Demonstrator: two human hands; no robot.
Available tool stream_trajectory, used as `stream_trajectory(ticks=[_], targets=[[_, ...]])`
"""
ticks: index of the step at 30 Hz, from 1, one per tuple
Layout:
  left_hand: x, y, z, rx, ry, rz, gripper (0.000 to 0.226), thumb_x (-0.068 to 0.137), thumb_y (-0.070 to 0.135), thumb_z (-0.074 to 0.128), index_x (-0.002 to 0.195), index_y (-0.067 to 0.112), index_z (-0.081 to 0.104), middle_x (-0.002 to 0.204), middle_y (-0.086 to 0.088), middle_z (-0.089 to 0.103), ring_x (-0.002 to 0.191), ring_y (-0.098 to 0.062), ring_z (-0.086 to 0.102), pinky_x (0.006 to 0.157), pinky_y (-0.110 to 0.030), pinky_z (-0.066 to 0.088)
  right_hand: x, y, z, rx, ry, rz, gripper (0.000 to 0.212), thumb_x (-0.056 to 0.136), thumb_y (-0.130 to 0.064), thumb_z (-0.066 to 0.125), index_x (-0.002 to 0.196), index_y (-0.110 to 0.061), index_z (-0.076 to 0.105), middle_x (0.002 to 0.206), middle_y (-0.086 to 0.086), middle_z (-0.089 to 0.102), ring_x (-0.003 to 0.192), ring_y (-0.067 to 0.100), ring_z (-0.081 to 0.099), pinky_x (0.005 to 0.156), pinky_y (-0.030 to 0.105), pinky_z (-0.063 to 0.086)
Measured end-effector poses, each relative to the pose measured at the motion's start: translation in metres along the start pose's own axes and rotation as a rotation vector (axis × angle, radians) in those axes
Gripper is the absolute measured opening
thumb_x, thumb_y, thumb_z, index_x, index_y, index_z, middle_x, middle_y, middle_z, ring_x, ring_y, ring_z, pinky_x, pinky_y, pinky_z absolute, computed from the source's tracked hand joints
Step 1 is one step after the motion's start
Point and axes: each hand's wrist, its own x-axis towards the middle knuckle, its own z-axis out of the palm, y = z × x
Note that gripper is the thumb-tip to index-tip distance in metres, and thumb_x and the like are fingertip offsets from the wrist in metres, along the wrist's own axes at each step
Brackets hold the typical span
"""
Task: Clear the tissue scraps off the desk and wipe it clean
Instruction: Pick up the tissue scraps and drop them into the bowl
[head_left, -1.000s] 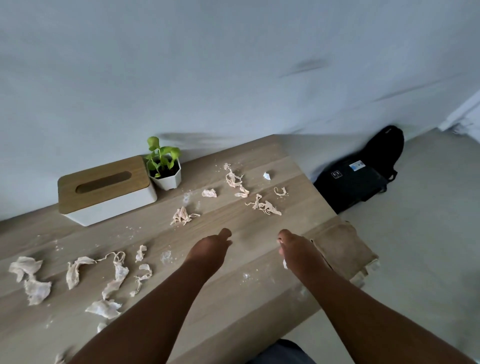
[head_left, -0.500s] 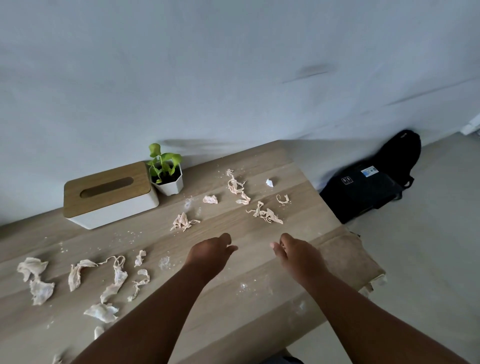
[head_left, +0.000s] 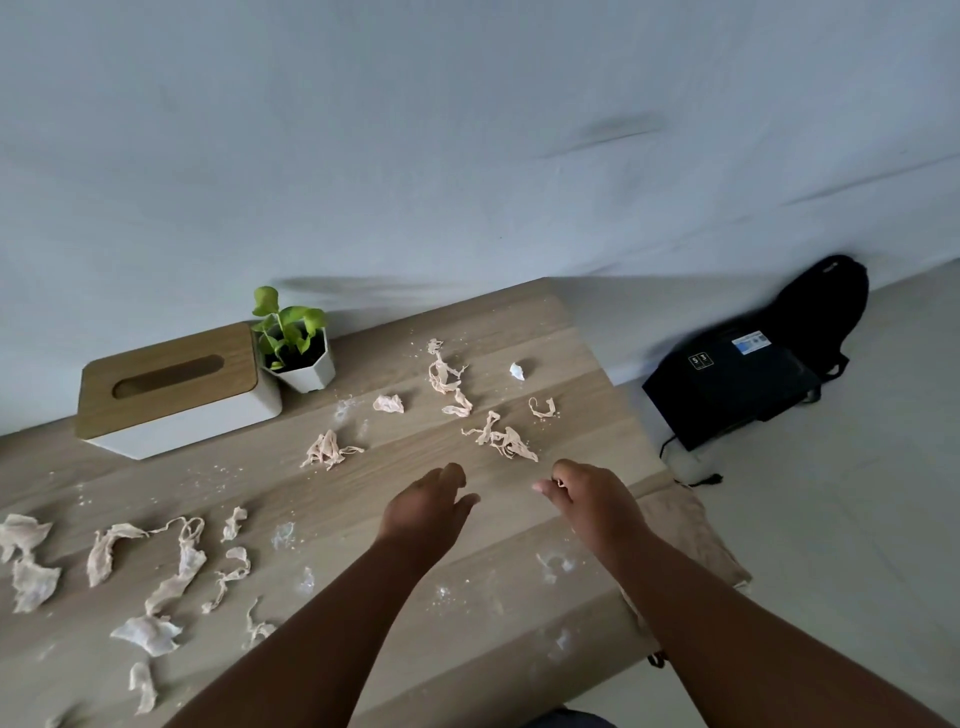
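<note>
Pale wall behind, wood desk pushed up against it, w/ tissue scraps all over. One bunch of scraps lies on the right half, just ahead of both hands; another bunch is spread well apart on the left side, near the front edge. White crumbs & dust specks in between. Tissue box and a small potted plant sit at the back, touching or nearly so.

Left hand hovers over the desk, fingers loosely curled, holding nothing. Right hand has fingers curled w/ a tiny pale bit at the fingertips; looks like a pinch on a scrap, but too small to be sure. A tan cloth hangs off the right end of the desk, below that hand.

Risks, imo: scraps are thin & stringy, so a quick grab may tear them or leave bits behind. Sweeping toward the right edge could drop pieces on the floor by the black bag. Wiping near the back could bump the plant.
</note>
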Motion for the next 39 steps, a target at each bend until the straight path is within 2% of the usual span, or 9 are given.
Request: stream_trajectory(ticks=[5,11,16,19,22,24,30,33,39], targets=[[0.008,0.011,0.017,0.002,-0.045,-0.034,0.028,0.107,0.045,0.045,0.111,0.019,0.054,0.092,-0.004,0.069,0.082,-0.031,0.067,0.067,-0.037,0.049,0.011,0.016,-0.005,0.075,-0.049,0.062,0.039,0.099,-0.046,0.063,0.077,-0.015,0.051,0.057,0.003,0.062,0.048,0.017,0.061,0.053,0.035,0.051],[0.018,0.021,0.027,0.087,-0.054,-0.056,0.035,0.107,0.053,0.038,0.101,0.023,0.054,0.084,0.0,0.067,0.076,-0.026,0.065,0.063,-0.032,0.043,0.029,0.031,-0.007,-0.153,0.003,-0.003,0.035,0.103,-0.054,0.049,0.092,-0.024,0.064,0.078,0.0,0.071,0.075,0.023,0.068,0.061,0.032,0.044],[0.033,0.027,0.031,0.128,-0.011,-0.11,0.033,0.105,0.054,0.037,0.093,0.025,0.05,0.081,0.002,0.064,0.077,-0.025,0.066,0.061,-0.031,0.042,0.049,0.04,-0.007,-0.238,0.02,-0.044,0.044,0.105,-0.055,0.039,0.088,-0.021,0.061,0.075,0.0,0.066,0.07,0.023,0.065,0.061,0.032,0.046],[0.044,0.03,0.035,0.088,0.046,-0.128,0.027,0.101,0.048,0.048,0.11,0.024,0.054,0.096,0.003,0.069,0.088,-0.026,0.069,0.066,-0.033,0.048,0.062,0.045,-0.006,-0.251,0.01,-0.057,0.03,0.105,-0.042,0.043,0.094,-0.02,0.06,0.081,0.002,0.068,0.075,0.029,0.067,0.059,0.031,0.039],[0.056,0.033,0.039,0.07,0.078,-0.171,0.048,0.095,0.053,0.056,0.13,0.021,0.05,0.116,-0.001,0.067,0.102,-0.028,0.069,0.074,-0.037,0.055,0.078,0.045,-0.006,-0.212,-0.003,-0.042,0.015,0.097,-0.033,0.05,0.097,-0.02,0.058,0.081,0.002,0.068,0.074,0.031,0.067,0.058,0.031,0.035],[0.063,0.034,0.042,0.073,0.114,-0.188,0.059,0.09,0.06,0.06,0.134,0.021,0.049,0.118,-0.002,0.065,0.103,-0.03,0.069,0.074,-0.038,0.056,0.088,0.047,-0.006,-0.202,0.002,-0.07,0.015,0.092,-0.034,0.054,0.098,-0.021,0.057,0.081,0.0,0.068,0.073,0.029,0.067,0.058,0.03,0.038],[0.08,0.04,0.052,0.106,0.233,-0.153,0.08,0.082,0.073,0.064,0.129,0.013,0.04,0.109,-0.012,0.064,0.094,-0.035,0.07,0.068,-0.044,0.062,0.113,0.053,-0.003,-0.216,0.024,-0.16,0.034,0.095,-0.045,0.057,0.117,-0.019,0.057,0.101,0.002,0.065,0.089,0.026,0.066,0.069,0.035,0.054],[0.091,0.042,0.057,0.135,0.222,-0.194,0.09,0.081,0.079,0.06,0.128,0.004,0.054,0.108,-0.012,0.064,0.094,-0.035,0.069,0.07,-0.045,0.061,0.126,0.058,0.001,-0.257,0.007,-0.188,0.04,0.094,-0.047,0.059,0.117,-0.015,0.058,0.106,0.007,0.059,0.095,0.028,0.06,0.076,0.038,0.052],[0.102,0.046,0.061,0.167,0.164,-0.208,0.071,0.079,0.071,0.069,0.112,0.009,0.057,0.099,-0.008,0.062,0.087,-0.031,0.067,0.06,-0.04,0.059,0.14,0.063,0.007,-0.292,-0.031,-0.2,0.04,0.095,-0.051,0.057,0.115,-0.016,0.057,0.109,0.008,0.057,0.098,0.027,0.058,0.079,0.038,0.05]])
